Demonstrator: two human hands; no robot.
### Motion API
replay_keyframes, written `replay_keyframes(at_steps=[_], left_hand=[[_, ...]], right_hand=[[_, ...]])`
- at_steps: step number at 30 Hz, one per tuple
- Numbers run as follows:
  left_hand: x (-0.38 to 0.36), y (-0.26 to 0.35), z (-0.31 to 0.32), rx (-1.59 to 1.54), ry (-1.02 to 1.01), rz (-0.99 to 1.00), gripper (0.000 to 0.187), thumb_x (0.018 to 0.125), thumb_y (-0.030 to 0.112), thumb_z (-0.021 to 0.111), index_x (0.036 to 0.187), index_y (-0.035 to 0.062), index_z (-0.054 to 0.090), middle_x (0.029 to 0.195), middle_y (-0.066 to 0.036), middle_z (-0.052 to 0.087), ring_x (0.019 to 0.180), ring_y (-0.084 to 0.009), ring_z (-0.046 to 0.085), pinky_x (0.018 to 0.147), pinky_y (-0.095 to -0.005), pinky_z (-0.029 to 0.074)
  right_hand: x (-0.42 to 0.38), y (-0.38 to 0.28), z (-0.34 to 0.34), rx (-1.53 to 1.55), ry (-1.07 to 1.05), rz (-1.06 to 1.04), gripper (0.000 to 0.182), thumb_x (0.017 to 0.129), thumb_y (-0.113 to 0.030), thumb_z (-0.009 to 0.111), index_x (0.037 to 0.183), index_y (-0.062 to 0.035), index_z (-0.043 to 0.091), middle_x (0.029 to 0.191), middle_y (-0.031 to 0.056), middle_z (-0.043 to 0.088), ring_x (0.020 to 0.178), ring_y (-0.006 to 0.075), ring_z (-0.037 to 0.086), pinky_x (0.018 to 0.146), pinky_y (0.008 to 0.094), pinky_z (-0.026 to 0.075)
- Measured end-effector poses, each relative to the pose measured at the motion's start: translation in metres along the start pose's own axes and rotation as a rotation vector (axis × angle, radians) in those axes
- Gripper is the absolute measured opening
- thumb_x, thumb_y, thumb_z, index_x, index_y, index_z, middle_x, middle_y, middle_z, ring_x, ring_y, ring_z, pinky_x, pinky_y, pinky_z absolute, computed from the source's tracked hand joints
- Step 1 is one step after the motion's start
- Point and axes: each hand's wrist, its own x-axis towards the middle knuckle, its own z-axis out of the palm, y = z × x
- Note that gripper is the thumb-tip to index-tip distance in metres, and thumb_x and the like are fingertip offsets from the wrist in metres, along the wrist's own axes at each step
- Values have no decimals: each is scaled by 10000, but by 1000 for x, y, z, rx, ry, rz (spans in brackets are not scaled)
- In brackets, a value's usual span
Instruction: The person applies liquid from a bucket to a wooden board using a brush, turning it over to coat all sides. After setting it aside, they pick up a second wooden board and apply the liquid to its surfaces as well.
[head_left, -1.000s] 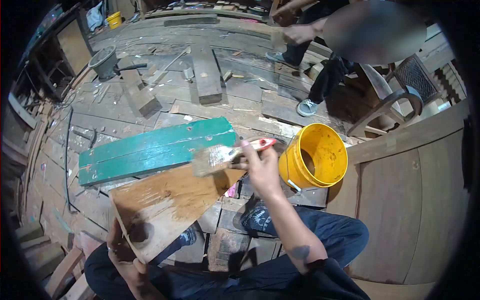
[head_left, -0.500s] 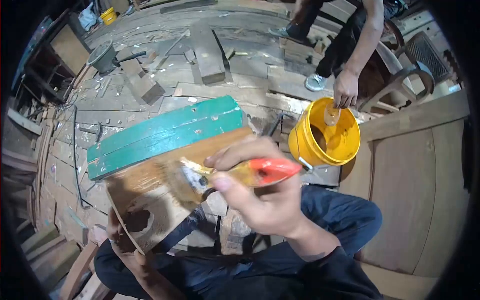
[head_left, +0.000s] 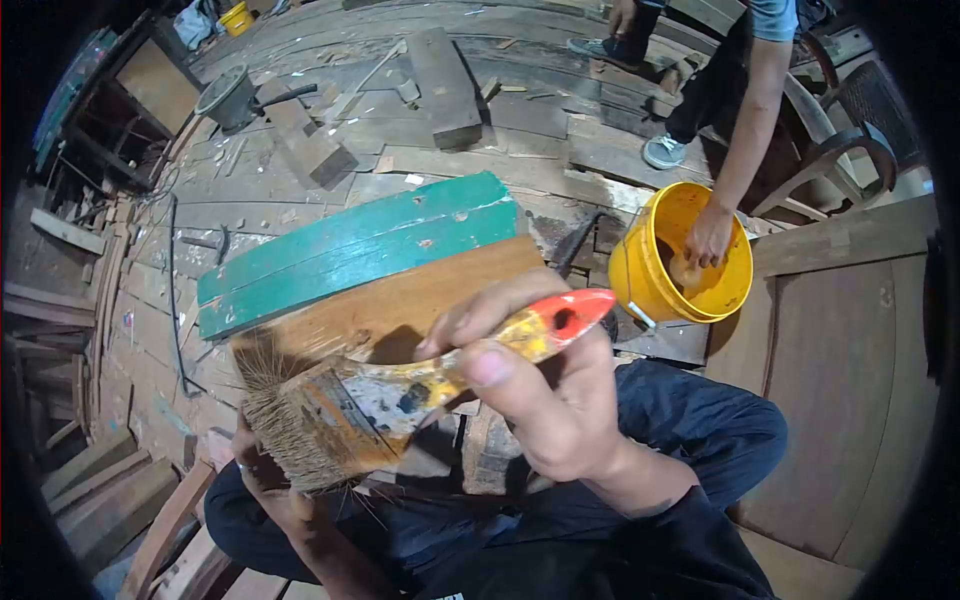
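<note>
My right hand (head_left: 545,390) is closed round the handle of a wide paintbrush (head_left: 400,392), raised near the camera. Its worn handle is red at the tip and yellow and grey lower down, and the frayed bristles point left. Behind it lies a wooden piece with a bare brown face (head_left: 440,285) and a green-painted side (head_left: 360,250). My left hand (head_left: 265,465) is at the piece's lower left end, mostly hidden behind the brush, its fingers apparently round the wood's edge.
Another person's hand (head_left: 708,236) reaches into a yellow bucket (head_left: 630,262), holding a small cup. Wood blocks (head_left: 443,90), a grey bucket (head_left: 228,100) and a hammer (head_left: 218,243) lie on the littered plank floor. A wooden panel (head_left: 830,400) stands at right.
The brush has come away from the wood towards the camera, its bristles now further left and lower. The other person's hand has gone deeper into the yellow bucket. The view has shifted slightly.
</note>
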Motion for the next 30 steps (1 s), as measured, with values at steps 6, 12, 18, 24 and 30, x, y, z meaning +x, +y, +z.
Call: replay_keyframes(at_steps=[6, 12, 18, 24, 30], left_hand=[[2, 2, 3, -51, -34, -86, 993, 733, 477, 812, 1450, -21, 338, 1409, -159, 465, 1252, -250, 504, 1064, -402, 394], [5, 6, 11, -208, -79, -10, 1049, 687, 491, 849, 1465, 9, 337, 1455, -148, 435, 1331, -262, 437, 1097, -426, 362], [6, 7, 15, -248, -4, -63, 1058, 666, 506, 857, 1453, 7, 356, 1411, -163, 481, 1270, -262, 502, 1069, -420, 400], [7, 3, 13, -247, -112, 41, 899, 786, 407, 773, 1485, 58, 328, 1430, -168, 454, 1300, -289, 478, 1053, -446, 437], [9, 2, 11, -208, -53, 4, 903, 792, 447, 763, 1478, 39, 341, 1408, -170, 482, 1288, -285, 496, 1071, -443, 416]], right_hand=[[6, -3, -5, -136, 2, 89, 211, 914, -152, 591, 1031, 6, 513, 923, 170, 638, 853, 186, 626, 778, 323, 505], [8, -3, -4, 37, 92, 96, 214, 935, -190, 579, 1024, -14, 495, 912, 163, 616, 827, 172, 609, 715, 293, 513], [12, 8, -21, -82, 139, 28, 173, 970, -140, 555, 1011, 27, 539, 853, 132, 639, 773, 201, 681, 594, 303, 603], [16, 11, -14, -57, 198, 80, 210, 968, -176, 566, 1009, 28, 543, 859, 118, 618, 740, 201, 678, 608, 323, 604], [33, 32, -70, -462, 391, 52, 143, 955, -146, 609, 966, -5, 586, 765, 29, 612, 653, 84, 600, 553, 229, 501]])
